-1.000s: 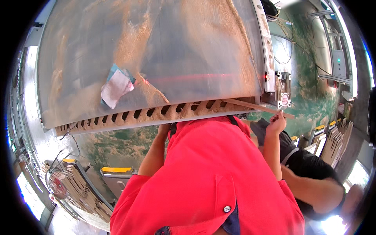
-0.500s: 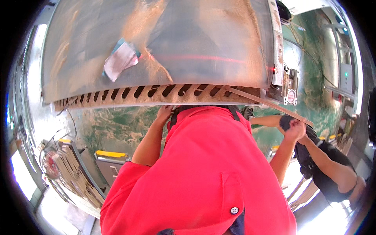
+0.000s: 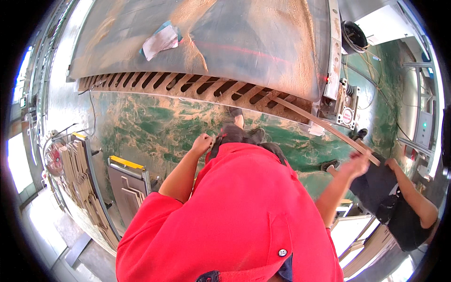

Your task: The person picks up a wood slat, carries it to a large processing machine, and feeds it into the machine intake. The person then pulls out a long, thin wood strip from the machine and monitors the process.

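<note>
A long, thin wooden strip slants from the slotted edge of the machine bed out toward the right. My right hand is at its outer end, closed around it with the fingers partly smeared by motion. Beside my waist, my left hand is curled into a loose fist, apart from the bed, and nothing shows in it. Close to the strip's end is the hand of a co-worker in dark clothes; whether it touches the wood I cannot tell.
Sawdust covers parts of the bed, where a folded cloth or paper lies. Slots run along its near edge. Left stand racks of wooden pieces and a yellow-topped cart. A black bucket and cables are at the far right.
I have stepped back, so more green floor shows between me and the bed. My left hand has come away from the bed's edge. The co-worker's arm has drawn back from my right hand.
</note>
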`<state>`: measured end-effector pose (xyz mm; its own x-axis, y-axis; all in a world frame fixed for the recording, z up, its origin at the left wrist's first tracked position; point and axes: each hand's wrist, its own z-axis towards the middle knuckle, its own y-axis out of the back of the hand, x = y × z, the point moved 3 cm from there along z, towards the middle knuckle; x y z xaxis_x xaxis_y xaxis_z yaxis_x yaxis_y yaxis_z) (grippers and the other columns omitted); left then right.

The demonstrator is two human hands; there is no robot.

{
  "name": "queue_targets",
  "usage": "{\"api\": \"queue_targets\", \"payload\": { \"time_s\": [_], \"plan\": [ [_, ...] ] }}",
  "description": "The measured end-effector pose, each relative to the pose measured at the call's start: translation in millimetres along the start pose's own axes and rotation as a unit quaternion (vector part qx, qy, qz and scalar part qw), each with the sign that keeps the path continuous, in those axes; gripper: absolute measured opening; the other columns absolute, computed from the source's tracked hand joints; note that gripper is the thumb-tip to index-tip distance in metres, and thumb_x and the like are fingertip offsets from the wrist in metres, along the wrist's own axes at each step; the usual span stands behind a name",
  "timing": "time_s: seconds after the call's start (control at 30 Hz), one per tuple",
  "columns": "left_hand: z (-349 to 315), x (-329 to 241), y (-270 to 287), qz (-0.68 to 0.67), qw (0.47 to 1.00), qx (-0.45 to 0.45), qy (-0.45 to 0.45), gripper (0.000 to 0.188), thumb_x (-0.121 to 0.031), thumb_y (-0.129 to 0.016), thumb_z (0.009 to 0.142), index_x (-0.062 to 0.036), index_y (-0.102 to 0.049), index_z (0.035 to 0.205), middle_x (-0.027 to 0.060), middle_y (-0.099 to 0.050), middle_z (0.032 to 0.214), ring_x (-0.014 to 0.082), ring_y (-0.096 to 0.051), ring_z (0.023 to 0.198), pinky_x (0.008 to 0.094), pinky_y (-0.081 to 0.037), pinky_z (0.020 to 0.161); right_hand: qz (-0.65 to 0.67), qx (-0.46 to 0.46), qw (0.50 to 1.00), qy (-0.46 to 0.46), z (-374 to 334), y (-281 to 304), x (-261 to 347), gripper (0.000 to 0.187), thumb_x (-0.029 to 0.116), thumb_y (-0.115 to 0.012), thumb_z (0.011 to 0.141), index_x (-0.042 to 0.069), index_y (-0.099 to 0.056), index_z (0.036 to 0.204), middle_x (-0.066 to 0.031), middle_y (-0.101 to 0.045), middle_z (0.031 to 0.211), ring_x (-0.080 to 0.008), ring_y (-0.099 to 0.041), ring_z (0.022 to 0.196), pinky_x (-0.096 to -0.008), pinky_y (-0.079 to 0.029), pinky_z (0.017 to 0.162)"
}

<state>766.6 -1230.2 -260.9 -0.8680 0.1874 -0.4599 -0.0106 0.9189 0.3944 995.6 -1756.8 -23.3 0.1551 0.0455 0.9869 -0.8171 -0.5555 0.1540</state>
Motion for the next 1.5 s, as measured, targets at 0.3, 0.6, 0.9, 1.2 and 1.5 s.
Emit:
{"api": "queue_targets", "payload": {
  "time_s": [0.3,0.6,0.9,1.2,1.5],
  "plan": [
    [-52.0,27.0,-26.6,0.042,0.999,-0.025,-0.002,0.033,-0.034,-0.055,0.082,-0.0019,-0.060,0.086,0.0131,-0.065,0.078,0.0251,-0.063,0.074,0.0360,-0.047,0.068,0.051,-0.089,0.990,0.095,30.2,72.1,69.2,0.024,0.025,-0.054,0.090,0.001,-0.054,0.086,-0.0054,-0.050,0.065,-0.0136,-0.046,0.051,-0.0261,-0.034,0.044],
    [-80.4,37.8,-38.7,0.039,0.999,-0.027,0.024,0.033,-0.033,-0.056,0.080,-0.0015,-0.060,0.088,0.0142,-0.065,0.082,0.0271,-0.062,0.078,0.0377,-0.048,0.068,0.048,0.250,0.959,-0.121,-122.1,-62.0,-49.9,0.016,0.018,-0.059,0.089,0.003,-0.057,0.092,-0.0062,-0.062,0.070,-0.0102,-0.048,0.043,-0.0218,-0.036,0.040],
    [-76.6,22.0,-34.2,0.091,0.996,-0.014,-0.017,0.024,-0.024,-0.057,0.083,-0.0005,-0.059,0.086,0.0093,-0.062,0.078,0.0199,-0.060,0.070,0.0330,-0.048,0.064,0.006,0.316,0.928,-0.195,-138.8,-93.3,-71.1,0.018,0.018,-0.064,0.086,0.003,-0.057,0.079,-0.0029,-0.053,0.058,-0.0099,-0.043,0.040,-0.0230,-0.030,0.036],
    [-60.6,32.5,-32.8,0.038,0.997,-0.046,-0.045,0.027,-0.027,-0.057,0.082,-0.0010,-0.057,0.086,0.0083,-0.062,0.077,0.0187,-0.059,0.069,0.0321,-0.048,0.063,-0.010,-0.008,1.000,0.023,14.6,42.9,28.6,0.035,0.029,-0.051,0.090,0.007,-0.054,0.063,-0.0022,-0.044,0.053,-0.0132,-0.038,0.046,-0.0310,-0.028,0.044],
    [-77.9,14.0,-28.1,0.048,0.998,-0.041,-0.019,0.031,-0.032,-0.056,0.079,-0.0009,-0.059,0.085,0.0177,-0.064,0.084,0.0313,-0.061,0.084,0.0379,-0.046,0.074,0.082,0.139,0.987,-0.010,-10.2,-0.5,-10.3,0.017,0.022,-0.059,0.088,0.010,-0.056,0.077,0.0021,-0.045,0.060,-0.0078,-0.037,0.048,-0.0234,-0.028,0.042]
  ]
}}
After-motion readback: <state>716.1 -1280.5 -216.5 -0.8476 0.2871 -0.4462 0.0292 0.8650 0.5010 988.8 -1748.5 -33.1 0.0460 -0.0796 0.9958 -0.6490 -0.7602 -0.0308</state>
